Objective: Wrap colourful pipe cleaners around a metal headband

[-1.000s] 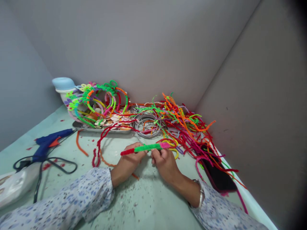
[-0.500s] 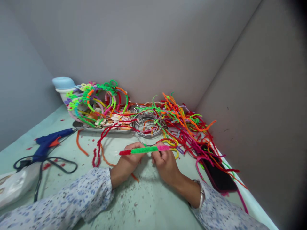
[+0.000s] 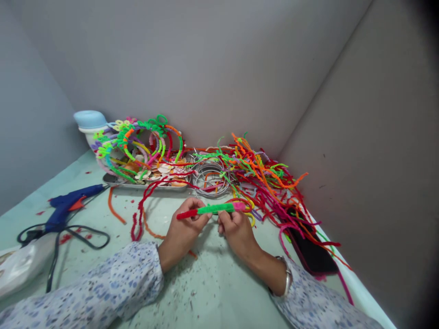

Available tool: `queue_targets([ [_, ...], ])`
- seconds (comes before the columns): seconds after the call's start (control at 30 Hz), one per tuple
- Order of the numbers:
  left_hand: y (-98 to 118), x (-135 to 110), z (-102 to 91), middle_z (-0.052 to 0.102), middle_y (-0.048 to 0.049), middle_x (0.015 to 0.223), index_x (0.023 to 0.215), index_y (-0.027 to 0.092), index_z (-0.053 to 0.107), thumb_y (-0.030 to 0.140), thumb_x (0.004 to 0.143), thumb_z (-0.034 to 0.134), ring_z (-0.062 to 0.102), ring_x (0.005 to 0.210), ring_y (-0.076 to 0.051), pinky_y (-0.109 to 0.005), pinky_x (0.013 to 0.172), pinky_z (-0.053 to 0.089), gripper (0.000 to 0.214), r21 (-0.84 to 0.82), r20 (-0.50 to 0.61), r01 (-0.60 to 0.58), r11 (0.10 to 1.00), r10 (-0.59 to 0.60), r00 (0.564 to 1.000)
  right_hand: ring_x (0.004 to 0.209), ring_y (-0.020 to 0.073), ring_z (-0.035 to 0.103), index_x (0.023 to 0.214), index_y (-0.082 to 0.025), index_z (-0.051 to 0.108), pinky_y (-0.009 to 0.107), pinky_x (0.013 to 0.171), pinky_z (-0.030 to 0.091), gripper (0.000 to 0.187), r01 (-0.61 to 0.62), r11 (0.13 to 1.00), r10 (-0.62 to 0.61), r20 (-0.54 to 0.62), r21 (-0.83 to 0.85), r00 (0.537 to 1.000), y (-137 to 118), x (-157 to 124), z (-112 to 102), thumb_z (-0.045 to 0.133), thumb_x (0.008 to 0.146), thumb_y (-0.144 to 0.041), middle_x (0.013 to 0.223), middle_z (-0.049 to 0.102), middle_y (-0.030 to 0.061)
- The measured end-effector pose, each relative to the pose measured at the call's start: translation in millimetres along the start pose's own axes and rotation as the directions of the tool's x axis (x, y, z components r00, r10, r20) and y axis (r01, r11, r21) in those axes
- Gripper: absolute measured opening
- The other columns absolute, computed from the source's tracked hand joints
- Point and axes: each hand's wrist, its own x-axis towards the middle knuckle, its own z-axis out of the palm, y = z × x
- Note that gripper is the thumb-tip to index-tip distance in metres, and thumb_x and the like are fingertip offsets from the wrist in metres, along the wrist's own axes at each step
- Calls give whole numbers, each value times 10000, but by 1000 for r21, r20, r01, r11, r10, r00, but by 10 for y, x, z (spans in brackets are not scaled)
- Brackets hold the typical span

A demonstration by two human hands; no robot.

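Both hands hold one short fuzzy stick (image 3: 214, 209), red at its left end, green in the middle and pink at its right end, lying almost level above the table. My left hand (image 3: 183, 230) pinches the red-green part. My right hand (image 3: 236, 230) grips the pink end with its fingers curled. A yellow and red pipe-cleaner loop (image 3: 249, 214) lies just behind my right hand.
A heap of loose pipe cleaners (image 3: 270, 183) fills the back right corner, partly over a dark phone (image 3: 310, 253). Wire rings (image 3: 211, 178) and a metal tray (image 3: 144, 183) of wrapped hoops stand behind. A blue glue gun (image 3: 68, 205) with black cord lies left.
Both hands have lifted the stick slightly up and away from me, and its right end has tilted a little higher. Nothing else has moved.
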Motion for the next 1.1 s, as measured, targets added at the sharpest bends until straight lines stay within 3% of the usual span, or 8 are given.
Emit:
queue_targets([
  [0.27, -13, 7, -44, 587, -9, 775, 778, 180, 665, 188, 774, 598, 550, 679, -137, -258, 628, 414, 68, 135, 36, -201, 970, 198, 980, 430, 130, 542, 573, -181, 570, 218, 474, 397, 304, 39, 999, -40, 36, 29, 999, 44, -8, -5, 454, 825, -304, 455, 579, 1],
  [0.47, -5, 11, -47, 616, -18, 792, 808, 180, 693, 150, 765, 606, 591, 758, -155, -265, 695, 447, 102, 108, 24, -220, 969, 219, 976, 423, 126, 536, 586, -183, 553, 212, 462, 394, 272, 34, 998, -37, 48, 54, 998, 35, -9, -1, 456, 819, -285, 453, 568, -7],
  [1.1, -20, 7, -56, 615, -12, 772, 815, 184, 721, 198, 778, 634, 586, 693, -131, -240, 627, 451, 96, 97, 22, -237, 967, 236, 971, 428, 133, 537, 650, -201, 503, 220, 457, 386, 210, 92, 993, -95, 38, 73, 995, 53, -12, -4, 451, 834, -289, 462, 549, -29],
])
